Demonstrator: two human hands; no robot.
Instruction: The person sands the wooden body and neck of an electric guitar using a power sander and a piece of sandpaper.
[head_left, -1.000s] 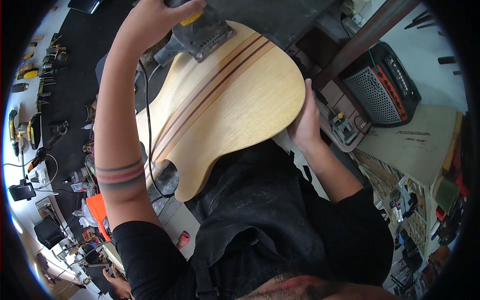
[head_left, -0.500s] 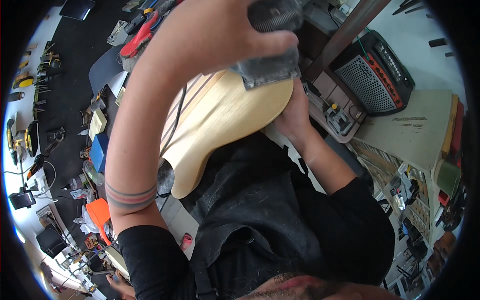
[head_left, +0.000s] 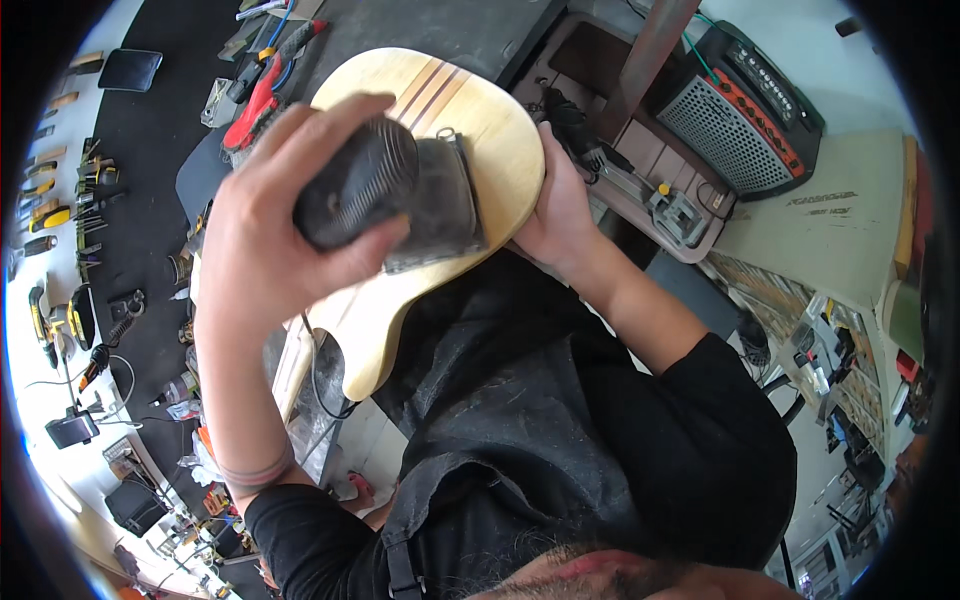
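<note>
Gripping the sander: the left hand has its fingers curled around the ribbed black top of the sander, thumb on the near side.
Steadying side: the right hand lies against the right edge of the guitar body; its fingers pass out of sight beneath, so how far they close I cannot tell.
Guitar body: pale, bare wood, rounded at the far end, with darker brown stripes down its middle and a curved horn at the near end; it sits between both hands, just beyond the black apron.
Sander position: its flat base lies over the near right part of the body, covering some of the wood.
Power cord: a black cord hangs near the horn.
Far side: a dark workbench, with a red-handled tool left of the body.
Right side: a brown metal post, a black amplifier with an orange-red control panel, and a power tool with a metal base plate.
Hidden or unclear: the left hand and sander mask the body's left middle; the left hand is blurred; small items at far left are hard to make out.
</note>
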